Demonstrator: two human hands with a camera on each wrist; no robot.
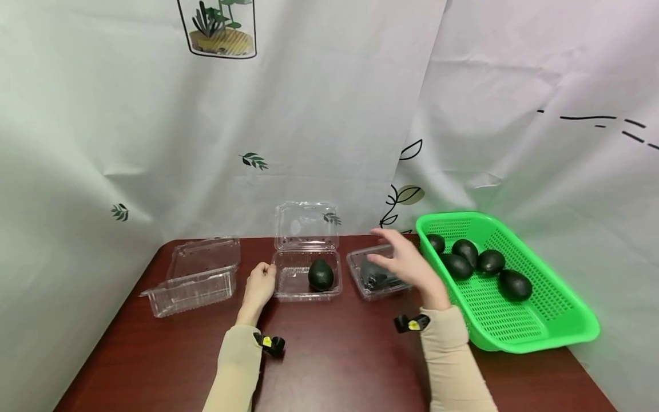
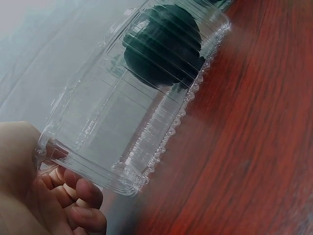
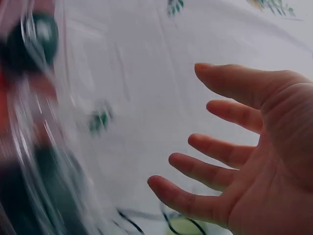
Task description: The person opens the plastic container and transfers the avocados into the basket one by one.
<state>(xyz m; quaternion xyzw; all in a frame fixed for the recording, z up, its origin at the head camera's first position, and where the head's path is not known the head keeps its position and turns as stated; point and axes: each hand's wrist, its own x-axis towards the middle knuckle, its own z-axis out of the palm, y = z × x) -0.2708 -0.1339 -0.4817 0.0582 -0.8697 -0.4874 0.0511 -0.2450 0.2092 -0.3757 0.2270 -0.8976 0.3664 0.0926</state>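
The open clamshell box [image 1: 307, 273] stands near the back edge of the table [image 1: 334, 355], about midway along it, with its lid upright behind. Its left rim is pinched by the left hand [image 1: 259, 284], whose curled fingers [image 2: 78, 196] are seen in the left wrist view under the rim's corner. One avocado [image 1: 321, 275] lies in the box's right half, away from that hand and upright or nearly so, narrow end to the back.

The right hand [image 1: 404, 260] is held in the air with fingers spread wide and straight, nothing in it (the right wrist view shows the bare palm). It hovers over a second clamshell [image 1: 378, 273], lying between the open box and the green basket [image 1: 540, 326] at the table's right edge. This hand is the nearer one to both; the basket lies just to its right.

By count: three clear clamshells are seen, the third [image 1: 198, 277] toward the back left corner; five avocados lie in the basket [image 1: 489, 262] and one in the box. Dark contents in the second clamshell cannot be made out.
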